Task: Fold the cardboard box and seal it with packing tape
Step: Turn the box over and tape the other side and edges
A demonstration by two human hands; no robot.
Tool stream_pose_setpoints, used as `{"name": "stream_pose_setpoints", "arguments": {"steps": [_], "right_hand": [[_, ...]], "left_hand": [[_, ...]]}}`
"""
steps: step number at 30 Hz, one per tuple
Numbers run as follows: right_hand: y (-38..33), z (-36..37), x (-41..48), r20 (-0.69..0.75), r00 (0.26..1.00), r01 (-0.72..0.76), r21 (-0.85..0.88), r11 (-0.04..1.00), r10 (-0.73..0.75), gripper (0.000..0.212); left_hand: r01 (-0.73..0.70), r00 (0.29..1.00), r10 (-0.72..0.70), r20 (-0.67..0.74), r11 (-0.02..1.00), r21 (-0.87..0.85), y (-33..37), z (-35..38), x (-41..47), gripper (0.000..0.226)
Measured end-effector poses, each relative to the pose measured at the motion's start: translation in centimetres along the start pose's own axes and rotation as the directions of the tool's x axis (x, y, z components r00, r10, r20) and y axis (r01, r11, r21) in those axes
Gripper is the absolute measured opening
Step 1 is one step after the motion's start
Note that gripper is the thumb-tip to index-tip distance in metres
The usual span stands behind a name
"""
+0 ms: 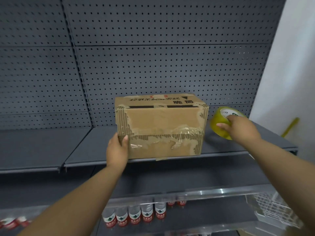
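The cardboard box (161, 126) stands closed on the dark grey shelf (76, 149), near the shelf's front edge and right of its middle, with its long side facing the camera. Its flaps are down, and strips of clear and brownish tape (163, 133) cross the front face and the top seam; along the corners and in a band across the front the outer paper is torn away, so the ribbed layer shows. Black printed characters run across the top. The left hand (117, 149) grips the box's lower left front corner, thumb pressed on the front face and the other fingers wrapped around the left side, out of sight. Just beside the box on the right, apart from it, a roll of yellowish packing tape (225, 121) sits tilted on the same shelf; the right hand (238, 126) is closed on it, fingers curled over its near rim. Behind the shelf rises a grey pegboard panel (153, 48). On a lower shelf, bottles (134, 215) with red and white labels stand in a row, and a white wire basket (276, 210) sits at the lower right. A white wall (293, 65) borders the right side.
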State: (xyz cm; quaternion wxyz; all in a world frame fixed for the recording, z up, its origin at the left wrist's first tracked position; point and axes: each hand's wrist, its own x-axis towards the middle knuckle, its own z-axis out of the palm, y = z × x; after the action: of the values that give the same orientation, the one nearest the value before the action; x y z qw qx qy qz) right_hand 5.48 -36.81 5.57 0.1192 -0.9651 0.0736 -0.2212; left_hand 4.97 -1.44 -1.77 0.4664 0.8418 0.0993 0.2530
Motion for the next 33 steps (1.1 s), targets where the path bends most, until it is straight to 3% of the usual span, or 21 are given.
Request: {"name": "stream_pose_setpoints", "arguments": {"steps": [14,18,22,28,33], "right_hand": [[-1.1,-4.5,-2.8,-0.059,0.998,-0.037,-0.003,0.999,0.037,0.041],[-2.6,-6.7,-3.8,-0.090,0.996,0.013,0.122,0.992,-0.002,0.036],[-5.0,-8.6,-4.5,-0.087,0.991,0.124,0.413,0.902,-0.097,0.032],[-9.2,-9.3,-6.3,-0.068,0.956,0.259,0.648,0.716,-0.285,0.024],[-11.8,-9.0,-7.4,-0.067,0.936,0.287,0.714,0.638,-0.346,0.020]], "left_hand": [[0.116,0.993,-0.117,0.011,0.993,0.017,0.6,-1.5,1.8,0.036],[0.166,0.985,-0.159,0.072,0.982,-0.095,1.0,-2.0,1.5,0.038],[0.300,0.946,-0.235,0.221,0.895,-0.330,1.2,-3.3,1.5,0.042],[0.372,0.899,-0.275,0.341,0.890,-0.263,1.4,-5.3,2.7,0.054],[0.334,0.890,-0.249,0.382,0.927,-0.174,1.2,-6.4,3.0,0.055]]}}
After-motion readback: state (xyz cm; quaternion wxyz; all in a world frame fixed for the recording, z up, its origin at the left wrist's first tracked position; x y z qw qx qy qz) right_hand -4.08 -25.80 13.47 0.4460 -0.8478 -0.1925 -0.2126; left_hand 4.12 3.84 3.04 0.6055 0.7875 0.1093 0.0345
